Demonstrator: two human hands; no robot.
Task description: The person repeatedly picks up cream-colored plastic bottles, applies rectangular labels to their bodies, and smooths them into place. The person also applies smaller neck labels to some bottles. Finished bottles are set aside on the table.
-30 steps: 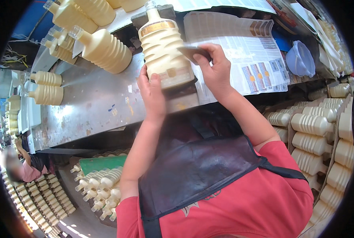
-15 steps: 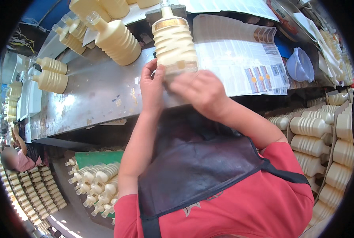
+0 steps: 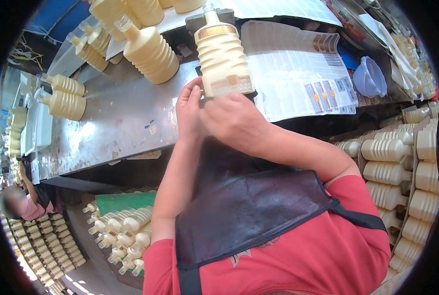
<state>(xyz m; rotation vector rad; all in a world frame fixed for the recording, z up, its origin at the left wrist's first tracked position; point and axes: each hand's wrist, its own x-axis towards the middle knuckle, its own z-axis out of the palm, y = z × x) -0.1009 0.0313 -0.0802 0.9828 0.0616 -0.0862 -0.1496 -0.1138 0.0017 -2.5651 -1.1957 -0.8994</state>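
A cream bottle (image 3: 223, 61) with a ribbed body and clear neck lies in front of me, its neck pointing away against a dark block (image 3: 195, 22). Gold trim crosses its shoulder, and a pale label (image 3: 232, 82) with a gold mark covers its lower part. My left hand (image 3: 190, 108) is beside the bottle's lower left corner, thumb and forefinger bent close together. Just below the base, my right hand (image 3: 236, 118) is curled and slightly blurred, its knuckles up. Its fingertips are hidden, and I cannot make out anything in either hand.
Printed label sheets (image 3: 298, 69) lie right of the bottle, with a lilac bucket (image 3: 369, 78) beyond. More cream bottles (image 3: 150, 54) stand left on the metal table (image 3: 116, 118). Bottles are stacked below left and in racks (image 3: 387, 172) at right. Another person (image 3: 30, 206) is far left.
My right hand has moved slightly left and down from the bottle's base, nearer my left hand. The left thumb has come off the bottle's lower corner. The view has shifted slightly.
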